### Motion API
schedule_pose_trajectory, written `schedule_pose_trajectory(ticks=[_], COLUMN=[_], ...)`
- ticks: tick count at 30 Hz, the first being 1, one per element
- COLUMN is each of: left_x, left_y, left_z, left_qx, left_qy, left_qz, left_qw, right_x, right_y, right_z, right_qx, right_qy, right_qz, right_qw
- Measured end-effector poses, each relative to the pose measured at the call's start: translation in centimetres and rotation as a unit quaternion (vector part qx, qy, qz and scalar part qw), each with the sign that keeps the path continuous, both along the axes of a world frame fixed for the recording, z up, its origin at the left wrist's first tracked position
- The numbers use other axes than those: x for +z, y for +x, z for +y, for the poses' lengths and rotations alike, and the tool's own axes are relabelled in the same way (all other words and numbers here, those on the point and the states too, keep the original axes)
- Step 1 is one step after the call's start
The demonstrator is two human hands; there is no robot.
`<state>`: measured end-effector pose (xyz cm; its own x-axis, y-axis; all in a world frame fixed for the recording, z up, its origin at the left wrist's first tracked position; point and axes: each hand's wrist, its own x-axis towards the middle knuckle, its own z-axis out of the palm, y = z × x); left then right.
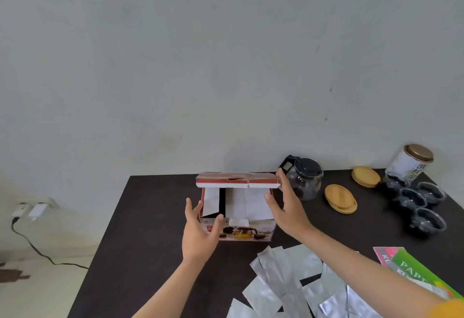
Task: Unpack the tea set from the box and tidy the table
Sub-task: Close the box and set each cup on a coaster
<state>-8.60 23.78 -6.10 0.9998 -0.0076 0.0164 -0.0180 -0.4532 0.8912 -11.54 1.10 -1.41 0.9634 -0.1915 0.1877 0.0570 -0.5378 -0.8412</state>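
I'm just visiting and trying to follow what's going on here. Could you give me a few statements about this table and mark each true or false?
1. The box stands open, its lid raised. True.
2. The glass teapot sits inside the box. False: it stands on the table, right of the box.
3. Both hands, left and right, are at the box. True.
4. The silver pouches lie behind the box. False: they lie in front, nearer the person.

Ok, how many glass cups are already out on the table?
4 that I can make out: glass cups clustered at the table's right end, one by the jar, one behind it, one in the middle, one nearest the camera. The box may hide more.
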Motion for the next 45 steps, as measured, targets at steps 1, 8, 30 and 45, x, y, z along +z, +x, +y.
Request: schedule_pose_trajectory(ticks=[1,8,30,45], left_x=[0.2,0.5,-1.4,-3.9], left_y=[0.0,0.6,0.3,0.5], left_z=[0.0,0.6,1.2,0.7], left_qx=[0.005,0.032,0.017,-0.085], left_qy=[-0.008,0.001,0.082,0.375], left_qz=[0.003,0.007,-0.011,-0.169], left_qw=[1.000,0.999,0.996,0.907], right_x=[-0.4,-3.8,-6.4,-7.2], right_y=[-0.4,-1.5,-1.8,-1.8], right_z=[0.3,1.0,1.1,2.1], right_qx=[0.004,-0.023,-0.079,-0.001], right_qy=[0.001,-0.026,-0.086,-0.330], right_qz=[-0.002,0.024,0.038,0.001], right_qw=[1.000,0.999,0.992,0.944])
